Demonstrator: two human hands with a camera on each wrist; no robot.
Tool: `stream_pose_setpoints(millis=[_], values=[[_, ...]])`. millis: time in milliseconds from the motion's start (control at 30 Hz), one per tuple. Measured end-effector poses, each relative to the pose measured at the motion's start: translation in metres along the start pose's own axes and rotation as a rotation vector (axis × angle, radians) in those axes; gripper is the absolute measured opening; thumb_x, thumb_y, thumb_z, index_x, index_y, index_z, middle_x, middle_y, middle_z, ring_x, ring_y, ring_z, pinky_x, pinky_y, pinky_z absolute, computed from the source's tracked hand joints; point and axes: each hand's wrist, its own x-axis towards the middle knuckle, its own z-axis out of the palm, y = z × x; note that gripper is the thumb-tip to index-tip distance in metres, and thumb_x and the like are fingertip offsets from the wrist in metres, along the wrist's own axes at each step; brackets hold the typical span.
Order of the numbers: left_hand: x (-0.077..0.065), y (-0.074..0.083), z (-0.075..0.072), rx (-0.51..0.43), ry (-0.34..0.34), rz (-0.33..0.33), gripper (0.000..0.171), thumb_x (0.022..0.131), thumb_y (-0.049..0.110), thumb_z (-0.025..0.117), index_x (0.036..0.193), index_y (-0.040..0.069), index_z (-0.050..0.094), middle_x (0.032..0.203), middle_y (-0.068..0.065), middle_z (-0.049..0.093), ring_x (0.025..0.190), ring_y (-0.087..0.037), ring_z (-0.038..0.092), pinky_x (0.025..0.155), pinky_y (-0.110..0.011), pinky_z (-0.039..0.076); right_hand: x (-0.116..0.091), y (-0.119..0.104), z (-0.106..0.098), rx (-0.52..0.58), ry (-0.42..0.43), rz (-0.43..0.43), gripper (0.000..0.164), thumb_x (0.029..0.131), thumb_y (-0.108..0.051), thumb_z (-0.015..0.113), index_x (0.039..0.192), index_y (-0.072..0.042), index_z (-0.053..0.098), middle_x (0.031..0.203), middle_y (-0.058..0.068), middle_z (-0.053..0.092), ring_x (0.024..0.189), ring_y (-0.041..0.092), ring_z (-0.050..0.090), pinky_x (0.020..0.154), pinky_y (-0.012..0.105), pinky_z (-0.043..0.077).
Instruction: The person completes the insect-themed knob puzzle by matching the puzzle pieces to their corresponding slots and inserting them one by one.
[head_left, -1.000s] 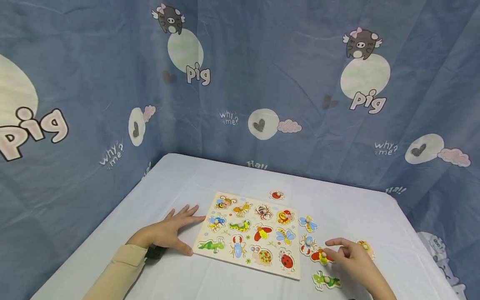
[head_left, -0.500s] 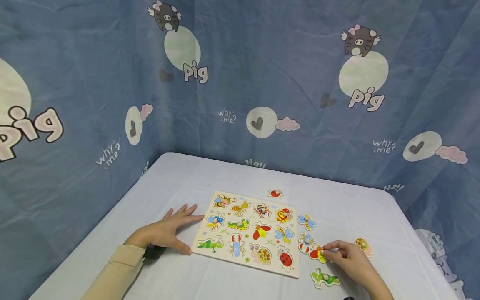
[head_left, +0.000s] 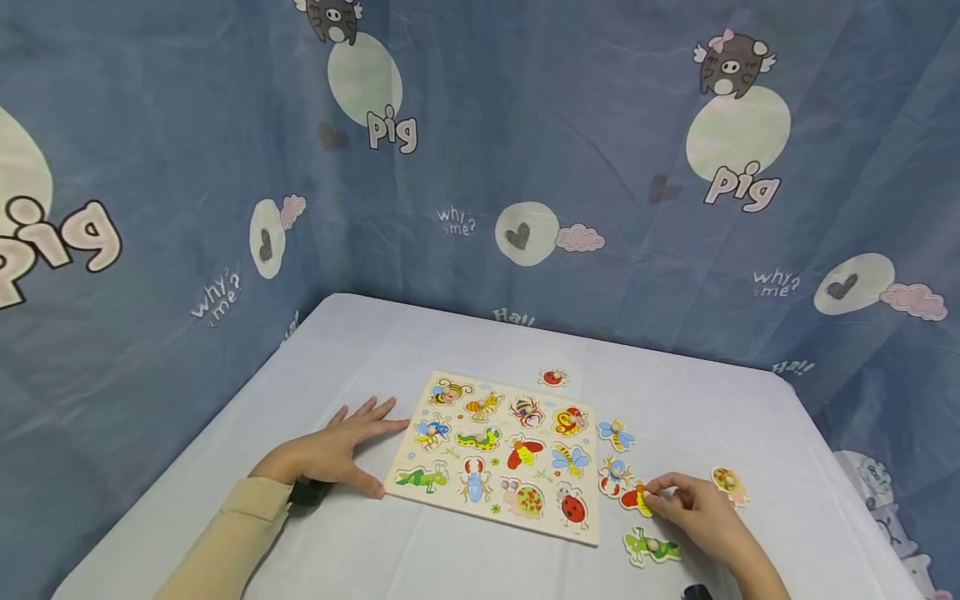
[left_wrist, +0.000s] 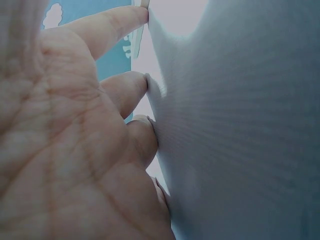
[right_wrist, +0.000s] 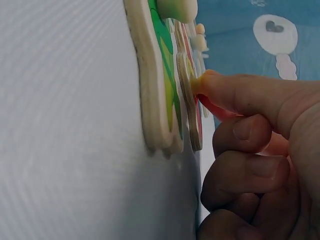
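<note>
My right hand (head_left: 701, 512) pinches the knob of a red-and-yellow winged bug puzzle piece (head_left: 632, 501) right of the board. In the right wrist view, thumb and fingertip meet at that piece (right_wrist: 194, 105), and the other fingers curl beneath. With fingers spread, my left hand (head_left: 330, 450) rests on the table, its thumb and index finger touching the left edge of the wooden puzzle board (head_left: 452, 501). The left wrist view shows its palm (left_wrist: 65, 135) and fingertips down on the cloth. Several knobbed insect pieces sit in the board's upper part; the other recesses show printed insects.
Loose pieces lie right of the board: a grasshopper (head_left: 651, 547), a blue beetle (head_left: 615, 477), a blue-winged bee-like insect (head_left: 617, 435) and a snail (head_left: 731, 486). A ladybug piece (head_left: 553, 377) lies behind it. Blue curtains (head_left: 420, 275) surround the white-covered table (head_left: 360, 342).
My right hand has come down and slightly left onto the red-and-yellow bug piece and now pinches its knob. My left hand holds its place at the board while the head view tilts slightly.
</note>
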Motion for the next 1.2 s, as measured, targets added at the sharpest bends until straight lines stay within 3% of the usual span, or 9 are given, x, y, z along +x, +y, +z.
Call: stream_pose_setpoints(millis=[200, 633, 967, 1200], values=[[-0.002, 0.0019, -0.0016, -0.008, 0.001, 0.016, 0.104, 0.067, 0.055, 0.088, 0.154, 0.024, 0.042, 0.169, -0.016, 0.011, 0.155, -0.047, -0.003, 0.117, -0.073, -0.008, -0.0001, -0.0015, 0.0015, -0.006, -0.001, -0.023, 0.021, 0.086, -0.027, 0.078, 0.101, -0.015, 0.072, 0.061, -0.002, 0.049, 0.054, 0.01, 0.043, 0.051, 0.023, 0.036], [0.0002, -0.0044, 0.0009, -0.01, 0.0, 0.005, 0.105, 0.065, 0.058, 0.087, 0.154, 0.027, 0.041, 0.17, -0.011, 0.011, 0.156, -0.043, -0.003, 0.118, -0.071, -0.008, -0.003, -0.0055, 0.0043, -0.074, -0.007, -0.05, 0.015, 0.09, -0.024, 0.074, 0.1, -0.016, 0.066, 0.061, -0.002, 0.048, 0.053, 0.01, 0.042, 0.049, 0.022, 0.033], [0.0007, -0.0033, 0.0008, -0.005, 0.004, -0.008, 0.105, 0.064, 0.059, 0.088, 0.154, 0.029, 0.042, 0.17, -0.009, 0.011, 0.157, -0.041, -0.003, 0.118, -0.072, -0.008, -0.0044, -0.0045, 0.0054, -0.093, 0.002, -0.027, 0.018, 0.093, -0.024, 0.071, 0.103, -0.01, 0.066, 0.064, -0.001, 0.049, 0.056, 0.012, 0.042, 0.051, 0.025, 0.034], [0.0, -0.0031, 0.0007, -0.003, 0.006, -0.007, 0.105, 0.064, 0.058, 0.088, 0.154, 0.029, 0.042, 0.17, -0.011, 0.012, 0.156, -0.042, -0.003, 0.118, -0.072, -0.008, -0.0037, -0.0024, 0.0033, -0.079, 0.002, -0.059, 0.019, 0.093, -0.023, 0.071, 0.104, -0.008, 0.066, 0.065, -0.001, 0.049, 0.056, 0.01, 0.042, 0.051, 0.024, 0.034]])
